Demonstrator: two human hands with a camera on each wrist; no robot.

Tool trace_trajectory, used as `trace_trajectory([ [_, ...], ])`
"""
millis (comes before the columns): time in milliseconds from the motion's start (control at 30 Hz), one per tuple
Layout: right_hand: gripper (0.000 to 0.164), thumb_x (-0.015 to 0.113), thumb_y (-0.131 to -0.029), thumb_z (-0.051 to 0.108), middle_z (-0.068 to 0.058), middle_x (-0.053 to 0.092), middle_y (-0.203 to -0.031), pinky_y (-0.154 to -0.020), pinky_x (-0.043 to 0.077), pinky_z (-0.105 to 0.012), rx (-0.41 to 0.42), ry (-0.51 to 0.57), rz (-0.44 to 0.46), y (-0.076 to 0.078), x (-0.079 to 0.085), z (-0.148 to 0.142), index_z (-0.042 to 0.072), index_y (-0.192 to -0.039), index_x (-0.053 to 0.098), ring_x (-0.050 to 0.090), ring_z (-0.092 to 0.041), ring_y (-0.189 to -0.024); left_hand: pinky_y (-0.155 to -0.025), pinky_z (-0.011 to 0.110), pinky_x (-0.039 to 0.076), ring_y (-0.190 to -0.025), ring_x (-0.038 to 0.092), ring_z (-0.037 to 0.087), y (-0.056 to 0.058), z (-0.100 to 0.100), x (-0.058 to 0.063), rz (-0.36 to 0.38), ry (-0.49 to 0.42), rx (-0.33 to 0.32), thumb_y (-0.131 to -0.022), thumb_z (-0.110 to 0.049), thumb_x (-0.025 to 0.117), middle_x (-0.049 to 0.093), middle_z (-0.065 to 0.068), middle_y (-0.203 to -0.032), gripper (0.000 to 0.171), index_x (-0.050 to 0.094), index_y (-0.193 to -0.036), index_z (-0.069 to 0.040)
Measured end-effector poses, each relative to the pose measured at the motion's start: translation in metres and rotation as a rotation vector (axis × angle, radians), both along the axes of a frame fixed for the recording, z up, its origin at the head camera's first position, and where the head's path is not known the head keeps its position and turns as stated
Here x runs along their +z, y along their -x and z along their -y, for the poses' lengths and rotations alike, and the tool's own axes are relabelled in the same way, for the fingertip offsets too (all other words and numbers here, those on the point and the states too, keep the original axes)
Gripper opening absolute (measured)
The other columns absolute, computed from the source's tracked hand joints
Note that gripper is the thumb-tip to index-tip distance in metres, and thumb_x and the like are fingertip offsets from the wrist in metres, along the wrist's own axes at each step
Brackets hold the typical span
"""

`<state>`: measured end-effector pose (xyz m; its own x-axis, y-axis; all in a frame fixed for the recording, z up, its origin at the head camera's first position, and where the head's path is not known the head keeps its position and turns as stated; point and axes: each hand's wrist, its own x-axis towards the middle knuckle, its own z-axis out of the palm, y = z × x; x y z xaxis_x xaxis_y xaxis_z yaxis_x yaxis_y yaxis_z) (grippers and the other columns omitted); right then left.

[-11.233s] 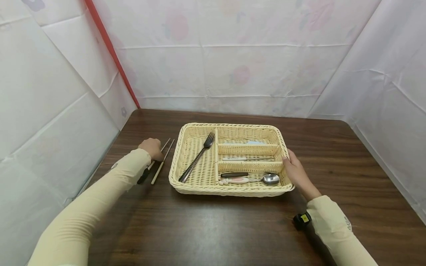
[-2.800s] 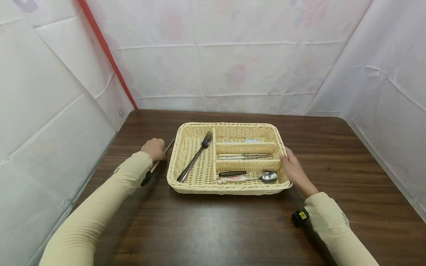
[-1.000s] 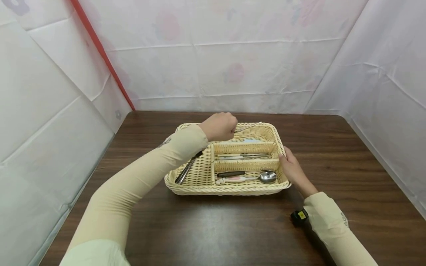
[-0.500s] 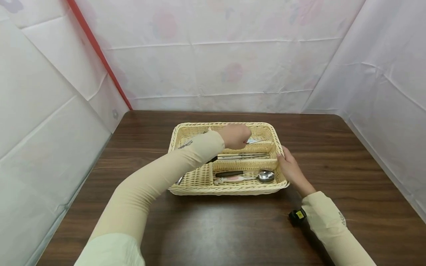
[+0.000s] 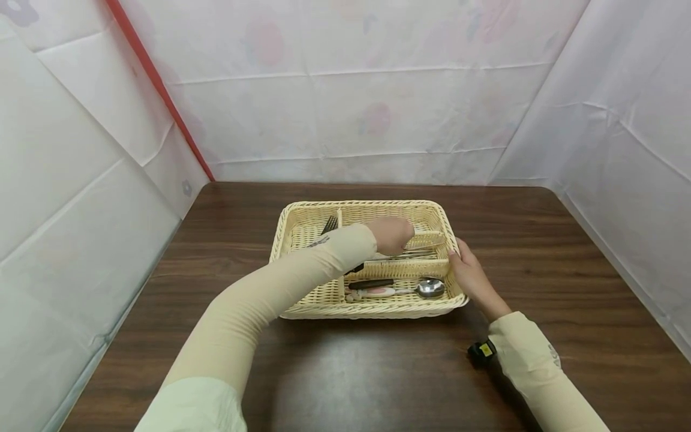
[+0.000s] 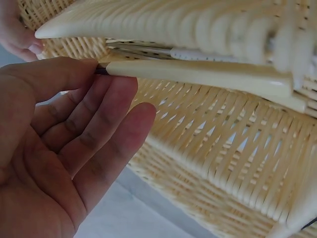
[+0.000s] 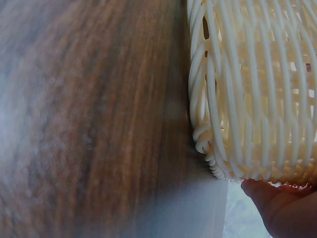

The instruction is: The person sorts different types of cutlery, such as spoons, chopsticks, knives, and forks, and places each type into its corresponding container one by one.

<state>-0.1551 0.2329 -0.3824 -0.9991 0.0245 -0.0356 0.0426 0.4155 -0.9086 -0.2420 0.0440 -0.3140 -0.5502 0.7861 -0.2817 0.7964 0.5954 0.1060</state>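
My left hand (image 5: 393, 235) is over the middle right compartment of a cream wicker cutlery basket (image 5: 372, 311). Between thumb and fingertips it pinches slim chopsticks (image 6: 198, 76) at the dark metal part by their cream handles; these lie low between two woven dividers. Beside them in the left wrist view is a utensil with a white dotted handle (image 6: 198, 55). My right hand (image 5: 472, 273) grips the basket's right rim, thumb on the inner side. The front compartment holds a spoon (image 5: 430, 287) and a black handle (image 5: 371, 284). A dark fork (image 5: 330, 225) shows in the left compartment, partly behind my left sleeve.
The basket stands on a dark brown wooden table (image 5: 345, 372). White patterned sheeting (image 5: 345, 108) hangs behind and on both sides, with a red strip (image 5: 156, 81) at the back left. My left forearm crosses over the basket's left side.
My left hand gathered the chopsticks from the table left of the basket, carried them right over it, and has lowered them into the middle compartment. My right hand has stayed on the rim.
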Motion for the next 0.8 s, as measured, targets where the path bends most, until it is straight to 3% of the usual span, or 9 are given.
trace_trajectory([
  [233,0.049,0.027,-0.104,0.012,-0.030,0.028,-0.146,-0.108,0.021,-0.051,0.001,-0.015,0.010,0.001,0.000,0.000,-0.003,-0.149,0.015,0.029,-0.039,-0.133,-0.051,0.026,0.024,-0.050,0.017,0.011,0.005,-0.008,-0.007,0.083,0.052,-0.016,-0.090,-0.001,0.049,0.023,-0.003,-0.052,0.040,0.034,-0.057,-0.017],
  [500,0.049,0.027,-0.103,0.011,-0.031,0.028,-0.146,-0.108,0.023,-0.051,0.010,-0.023,0.008,0.000,0.002,0.000,-0.003,-0.149,0.015,0.030,-0.039,-0.132,-0.054,0.026,0.033,-0.047,0.033,0.011,0.007,-0.013,-0.009,0.174,0.119,-0.013,-0.095,-0.003,0.046,0.046,-0.001,-0.051,0.038,0.045,-0.059,-0.016],
  [800,0.049,0.027,-0.103,0.012,-0.031,0.028,-0.145,-0.108,0.023,-0.051,0.012,-0.024,0.005,0.000,0.000,0.000,-0.003,-0.149,0.014,0.030,-0.040,-0.132,-0.049,0.026,0.027,-0.047,0.023,0.012,0.017,-0.022,-0.019,0.216,0.204,-0.029,-0.090,0.003,0.045,0.035,-0.001,-0.049,0.040,0.044,-0.055,-0.016],
])
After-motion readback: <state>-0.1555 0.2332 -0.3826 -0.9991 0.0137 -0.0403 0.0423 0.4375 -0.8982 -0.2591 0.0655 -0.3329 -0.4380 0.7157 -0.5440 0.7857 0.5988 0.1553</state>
